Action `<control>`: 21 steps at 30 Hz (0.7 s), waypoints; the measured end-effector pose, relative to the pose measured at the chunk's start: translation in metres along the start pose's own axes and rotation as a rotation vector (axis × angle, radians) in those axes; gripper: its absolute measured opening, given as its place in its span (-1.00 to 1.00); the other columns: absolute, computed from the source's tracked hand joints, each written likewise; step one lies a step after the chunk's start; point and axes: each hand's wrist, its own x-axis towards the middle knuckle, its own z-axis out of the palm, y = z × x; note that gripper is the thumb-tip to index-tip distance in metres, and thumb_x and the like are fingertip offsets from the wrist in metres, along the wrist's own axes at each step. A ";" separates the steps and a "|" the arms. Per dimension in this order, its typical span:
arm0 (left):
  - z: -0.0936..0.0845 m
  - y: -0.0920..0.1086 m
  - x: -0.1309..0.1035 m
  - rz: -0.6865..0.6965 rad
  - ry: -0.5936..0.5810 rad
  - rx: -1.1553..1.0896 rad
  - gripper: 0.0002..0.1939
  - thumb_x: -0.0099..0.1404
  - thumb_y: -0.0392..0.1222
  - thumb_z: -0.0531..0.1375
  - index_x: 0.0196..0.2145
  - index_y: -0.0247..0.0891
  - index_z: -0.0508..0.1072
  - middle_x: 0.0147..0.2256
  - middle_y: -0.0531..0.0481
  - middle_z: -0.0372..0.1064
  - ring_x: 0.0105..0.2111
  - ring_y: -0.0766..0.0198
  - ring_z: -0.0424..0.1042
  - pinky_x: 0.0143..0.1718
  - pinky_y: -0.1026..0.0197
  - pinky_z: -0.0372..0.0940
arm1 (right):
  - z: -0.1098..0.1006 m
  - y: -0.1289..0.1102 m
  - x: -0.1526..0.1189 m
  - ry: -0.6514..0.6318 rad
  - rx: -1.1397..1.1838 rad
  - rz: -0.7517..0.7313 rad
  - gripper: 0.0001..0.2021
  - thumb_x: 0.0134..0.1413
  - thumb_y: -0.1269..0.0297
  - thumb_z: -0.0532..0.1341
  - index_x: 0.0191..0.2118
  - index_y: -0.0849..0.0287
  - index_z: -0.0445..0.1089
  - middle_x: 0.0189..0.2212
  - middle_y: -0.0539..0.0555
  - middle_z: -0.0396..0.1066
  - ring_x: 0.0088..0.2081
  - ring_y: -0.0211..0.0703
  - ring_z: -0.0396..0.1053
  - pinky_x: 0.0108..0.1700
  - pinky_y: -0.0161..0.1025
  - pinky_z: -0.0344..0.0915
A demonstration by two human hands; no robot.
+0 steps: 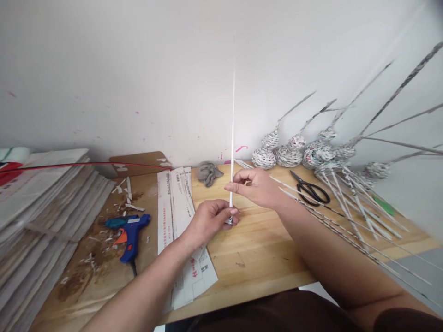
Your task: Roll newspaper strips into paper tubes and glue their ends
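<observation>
A thin white paper tube (233,138) stands upright in front of the wall, over the wooden table. Near its lower end, my left hand (215,216) pinches it between thumb and fingers. Just above, my right hand (251,185) has its thumb and index finger close together beside the tube; whether they press on it is hard to tell. Printed paper strips (180,198) lie under and beside my left forearm. A crumpled grey cloth (208,173) rests behind my left hand.
At left are stacked newspapers (44,207), a blue glue gun (131,237) and paper scraps. Black-handled scissors (313,191), woven paper gourds (289,154) with long stems, and many loose paper tubes (360,212) lie at right. A red-black cable crosses the left side.
</observation>
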 end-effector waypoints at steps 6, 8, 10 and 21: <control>-0.001 -0.005 0.000 0.077 0.071 0.158 -0.73 0.23 -0.02 0.15 -0.44 -0.28 0.49 -0.43 -0.06 0.47 -0.43 0.27 0.41 -0.34 0.24 0.33 | 0.015 0.005 -0.004 0.204 -0.120 -0.034 -0.59 -0.06 -0.07 0.27 -0.60 0.18 0.27 -0.64 -0.06 0.17 -0.56 -0.32 0.07 -0.50 -0.29 0.03; 0.000 -0.005 0.000 0.083 0.081 0.159 -0.72 0.23 -0.02 0.15 -0.46 -0.28 0.48 -0.44 -0.06 0.47 -0.43 0.26 0.41 -0.34 0.24 0.32 | 0.017 0.006 -0.004 0.302 -0.166 -0.056 -0.58 -0.07 -0.08 0.28 -0.60 0.18 0.26 -0.62 -0.03 0.21 -0.54 -0.31 0.10 -0.47 -0.28 0.05; 0.000 -0.003 -0.001 0.056 0.055 0.093 -0.72 0.22 -0.01 0.17 -0.44 -0.29 0.48 -0.43 -0.07 0.48 -0.42 0.26 0.42 -0.35 0.24 0.33 | 0.014 0.006 -0.002 0.252 -0.132 -0.049 -0.59 -0.03 -0.09 0.25 -0.56 0.20 0.34 -0.59 -0.01 0.24 -0.52 -0.29 0.14 -0.46 -0.28 0.07; -0.002 -0.006 0.000 -0.003 -0.049 -0.032 -0.68 0.19 0.02 0.21 -0.32 -0.35 0.50 -0.39 -0.10 0.47 -0.42 0.28 0.41 -0.33 0.22 0.32 | 0.006 0.011 0.004 -0.152 0.261 0.058 -0.73 -0.01 0.09 0.28 -0.38 0.24 0.51 -0.58 -0.01 0.34 -0.52 -0.34 0.24 -0.52 -0.38 0.11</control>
